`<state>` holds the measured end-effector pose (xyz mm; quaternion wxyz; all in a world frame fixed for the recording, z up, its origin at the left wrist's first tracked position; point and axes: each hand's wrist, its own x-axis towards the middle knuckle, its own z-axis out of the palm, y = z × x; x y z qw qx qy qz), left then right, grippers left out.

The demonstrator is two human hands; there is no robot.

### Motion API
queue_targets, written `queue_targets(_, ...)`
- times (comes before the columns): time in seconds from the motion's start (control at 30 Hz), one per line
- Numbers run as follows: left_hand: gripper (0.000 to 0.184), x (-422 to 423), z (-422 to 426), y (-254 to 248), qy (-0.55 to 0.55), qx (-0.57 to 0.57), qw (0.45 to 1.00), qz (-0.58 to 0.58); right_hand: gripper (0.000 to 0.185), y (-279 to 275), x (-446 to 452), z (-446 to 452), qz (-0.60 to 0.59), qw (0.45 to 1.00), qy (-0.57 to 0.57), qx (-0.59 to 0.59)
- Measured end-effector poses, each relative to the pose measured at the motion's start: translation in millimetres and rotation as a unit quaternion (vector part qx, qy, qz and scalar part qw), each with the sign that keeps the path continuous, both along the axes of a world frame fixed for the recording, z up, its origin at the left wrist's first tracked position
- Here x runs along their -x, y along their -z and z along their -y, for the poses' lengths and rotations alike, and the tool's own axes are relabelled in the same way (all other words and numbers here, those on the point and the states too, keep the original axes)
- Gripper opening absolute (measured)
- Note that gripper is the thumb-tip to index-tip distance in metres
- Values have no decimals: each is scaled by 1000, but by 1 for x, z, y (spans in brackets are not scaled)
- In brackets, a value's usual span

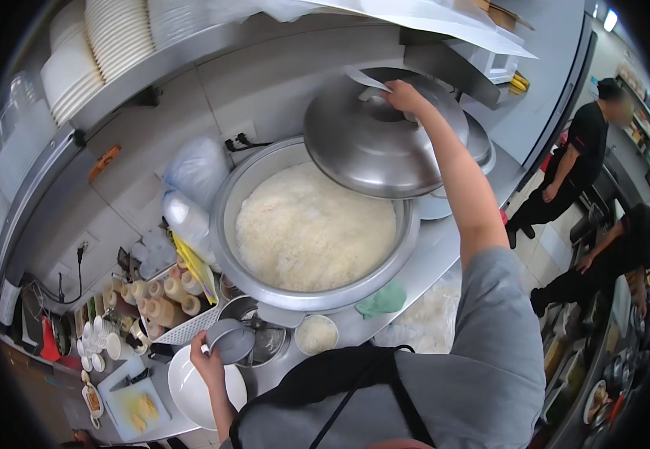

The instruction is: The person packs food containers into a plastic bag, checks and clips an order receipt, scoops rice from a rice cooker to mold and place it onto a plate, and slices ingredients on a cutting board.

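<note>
A large metal pot [310,301] sits on the counter [433,251], filled with a broad mound of white rice [314,224]. Over the pot's far right side is a domed metal lid [385,150], tilted, leaving most of the rice uncovered; whether it touches the pot's rim cannot be told. The right hand [403,99] has its fingers curled round the handle on top of the lid, with a blurred white strip [368,79] beside them.

To the near left of the pot, the left hand [207,361] has its fingers closed on the side of a grey bowl [231,344]; whether this is 1 bowl or several nested cannot be told. Below that hand lies a white dish [190,393]. Just in front of the pot stand a metal basin [271,344] and a small bowl of rice [316,334], with a green cloth [382,298] near its right front edge.

Left of the pot is a white basket [184,327] of squeeze bottles [162,310], any labels too small to read. Well to the pot's right are 2 people in black; 1 sleeve [578,142] bears a red mark, also too small to read.
</note>
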<state>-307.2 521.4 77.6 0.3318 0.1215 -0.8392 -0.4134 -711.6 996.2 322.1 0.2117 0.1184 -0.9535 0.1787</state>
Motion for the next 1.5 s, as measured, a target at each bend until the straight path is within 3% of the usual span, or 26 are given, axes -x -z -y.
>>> queue_targets(0.13,36,1,-18,-22,0,4,999,45,26,19,41,-52,63,996,50,28)
queue_targets(0.2,36,5,-19,-21,-1,8,999,51,30,24,49,-62,178,974,104,96)
queue_targets(0.23,36,6,-20,-21,-6,10,998,55,30,27,53,-67,179,973,104,98)
queue_targets(0.37,36,10,-24,-35,-8,43,995,90,34,43,73,-81,107,983,146,-8)
queue_targets(0.47,39,13,-14,-27,27,-31,995,88,28,33,59,-76,-56,973,179,-131)
queue_targets(0.53,39,13,-27,-44,-9,187,977,102,24,21,38,-59,-183,965,154,-104)
queue_targets(0.6,37,15,-27,-39,3,36,996,78,27,8,22,-32,-134,984,82,-81)
queue_targets(0.63,38,16,-29,-39,-7,86,994,59,34,-6,1,-11,21,999,35,34)
queue_targets(0.67,41,16,-27,-41,-5,150,986,77,35,-1,-8,6,73,994,-39,75)
queue_targets(0.7,41,17,-26,-40,-1,144,987,64,36,2,-17,22,122,980,-111,114)
queue_targets(0.77,40,21,-21,-26,-24,-4,997,80,32,15,-41,54,144,967,-203,46)
queue_targets(0.83,40,21,-17,-23,-15,-2,997,76,19,39,-77,95,-59,975,-168,-134)
queue_targets(0.9,39,19,-13,-18,-6,2,997,77,13,52,-106,124,-124,921,-177,-325)
queue_targets(0.93,40,18,-12,-16,3,6,999,50,13,60,-113,132,-120,921,-178,-325)
queue_targets(1.0,40,15,-15,-23,7,4,999,49,10,78,-122,146,-180,846,-158,-476)
queue_targets(1.13,39,10,-15,-22,-3,-63,995,79,7,109,-146,156,-176,825,-211,-493)
queue_targets(1.23,38,9,-12,-14,23,1,998,51,6,107,-165,158,-89,846,-225,-475)
queue_targets(1.43,35,16,-7,-9,40,-28,998,43,5,116,-185,155,-66,865,-240,-436)
queue_targets(1.5,36,19,-5,-11,38,-4,999,38,4,115,-194,163,-67,846,-248,-467)
